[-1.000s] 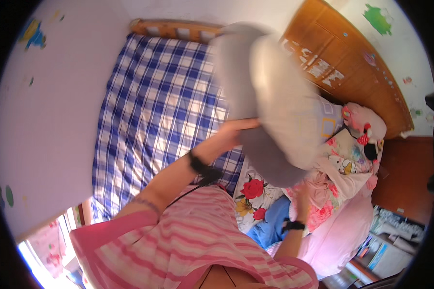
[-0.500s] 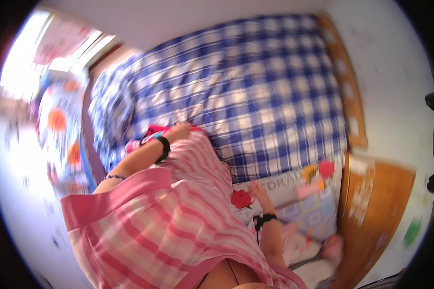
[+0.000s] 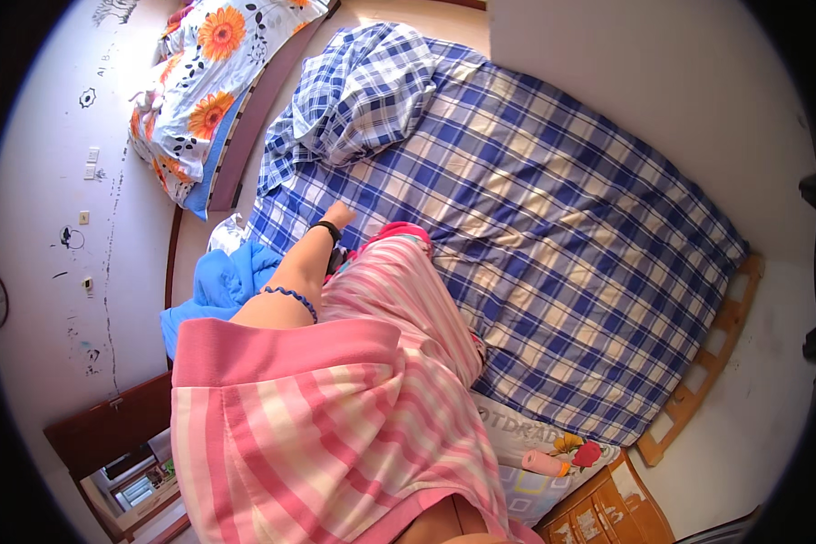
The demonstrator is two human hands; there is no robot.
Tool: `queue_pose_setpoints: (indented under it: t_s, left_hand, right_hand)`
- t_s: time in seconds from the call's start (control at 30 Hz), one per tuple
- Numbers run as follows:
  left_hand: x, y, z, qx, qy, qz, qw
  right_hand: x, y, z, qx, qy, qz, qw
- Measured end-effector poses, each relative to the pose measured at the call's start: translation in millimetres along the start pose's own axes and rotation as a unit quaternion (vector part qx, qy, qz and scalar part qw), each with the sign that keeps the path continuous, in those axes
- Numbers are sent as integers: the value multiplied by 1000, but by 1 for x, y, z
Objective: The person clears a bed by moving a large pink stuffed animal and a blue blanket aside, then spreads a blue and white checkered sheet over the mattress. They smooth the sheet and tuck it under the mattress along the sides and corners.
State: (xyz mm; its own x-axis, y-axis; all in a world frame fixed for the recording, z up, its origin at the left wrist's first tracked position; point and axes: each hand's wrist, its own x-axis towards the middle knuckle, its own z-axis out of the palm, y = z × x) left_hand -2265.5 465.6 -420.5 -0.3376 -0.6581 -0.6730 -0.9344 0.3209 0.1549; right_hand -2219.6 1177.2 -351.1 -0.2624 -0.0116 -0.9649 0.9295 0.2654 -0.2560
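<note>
My left hand (image 3: 339,215) is over the blue-and-white checked bed sheet (image 3: 562,208), with a black band at the wrist and a dark beaded band up the arm. Its fingers are turned away and hidden behind the back of the hand, and I make out nothing held. Just beyond it lies a crumpled checked cloth (image 3: 367,95) in smaller blue-and-white squares. A red-pink cloth edge (image 3: 399,231) shows to the right of this hand, at the far end of the pink striped garment (image 3: 308,426) that I wear. My right hand is out of sight.
A blue cloth (image 3: 218,286) hangs by the near left bed edge. Flower-printed bedding (image 3: 218,82) lies beyond a dark rail. Lower right are a pink bottle (image 3: 542,463), a wooden cabinet (image 3: 607,512) and the bed's wooden slatted end (image 3: 707,363). A dark-framed opening (image 3: 109,435) stands lower left.
The view has swung toward the left, bringing in the blue cloth and more of the left wall. My right hand has gone out of view. My left arm still reaches over the bed.
</note>
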Motion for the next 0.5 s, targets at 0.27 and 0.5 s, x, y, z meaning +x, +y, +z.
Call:
queue_pose_setpoints:
  t_s: [0.27,0.5]
  left_hand:
    - [134,21,-92,-62,343,-41,936]
    - [148,57,-158,-39,143,205,968]
  right_hand:
    - [-32,47,91,11,81,121,989]
    - [15,-92,199,-10,71,-238,969]
